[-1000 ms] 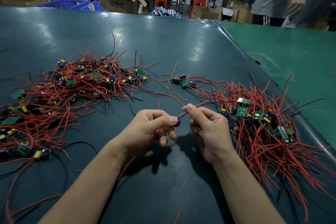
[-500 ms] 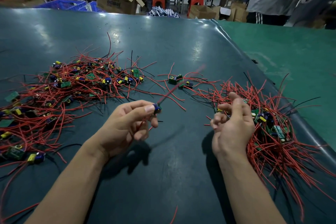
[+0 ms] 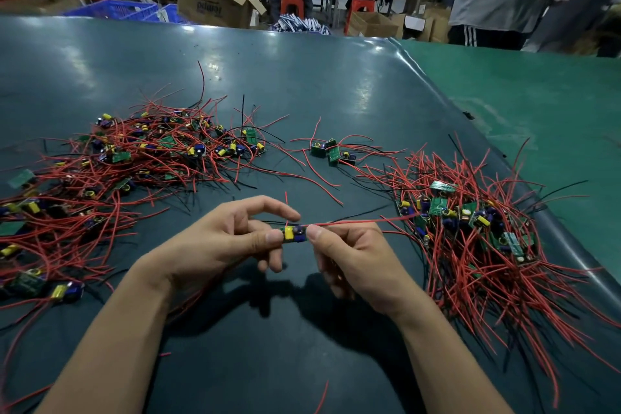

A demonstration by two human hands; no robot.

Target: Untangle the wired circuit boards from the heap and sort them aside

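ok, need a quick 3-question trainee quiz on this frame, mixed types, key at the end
1. True or false: both hands hold the same small circuit board.
2. Multiple choice: the red wire from the held board runs toward
A. the heap on the left
B. the pile on the right
C. the cardboard box
3. Fill in: between the two big heaps, a small cluster of boards lies on the ____ table mat.

Key
1. True: the left hand and right hand pinch it at opposite ends.
2. B
3. dark teal
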